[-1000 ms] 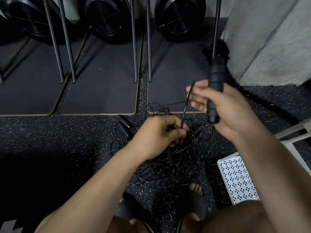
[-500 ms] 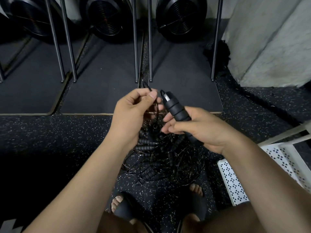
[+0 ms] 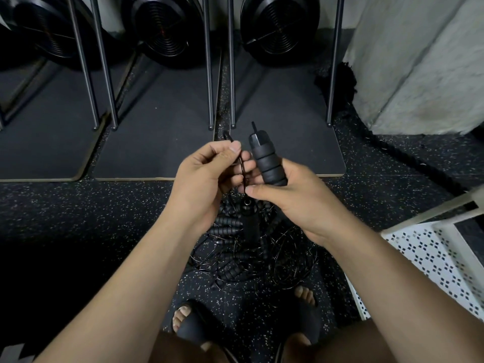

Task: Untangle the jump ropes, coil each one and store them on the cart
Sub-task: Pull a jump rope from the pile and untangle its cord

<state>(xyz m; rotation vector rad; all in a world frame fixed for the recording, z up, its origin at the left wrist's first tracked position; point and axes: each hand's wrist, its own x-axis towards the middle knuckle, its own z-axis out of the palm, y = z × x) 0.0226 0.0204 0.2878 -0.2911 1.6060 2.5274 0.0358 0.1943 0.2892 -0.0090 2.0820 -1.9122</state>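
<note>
A tangled heap of black jump ropes (image 3: 251,258) with ribbed foam handles lies on the speckled floor between my feet. My right hand (image 3: 285,195) grips one black foam handle (image 3: 267,163), which points up and away from me. My left hand (image 3: 207,176) pinches a loop of thin black cord (image 3: 239,161) right beside that handle. A second handle (image 3: 248,218) hangs below my hands over the heap. The white perforated cart (image 3: 429,258) stands at the right edge.
Three black fan-wheel machines (image 3: 165,30) on dark mats stand at the back behind thin metal legs (image 3: 209,74). A concrete pillar (image 3: 419,61) rises at the upper right, with a thick black rope (image 3: 408,155) on the floor beside it. My sandalled feet (image 3: 193,323) are below the heap.
My right hand came down and in, and the handle turned upright. My left hand rose from the heap with a loop of cord and now sits beside the right hand.
</note>
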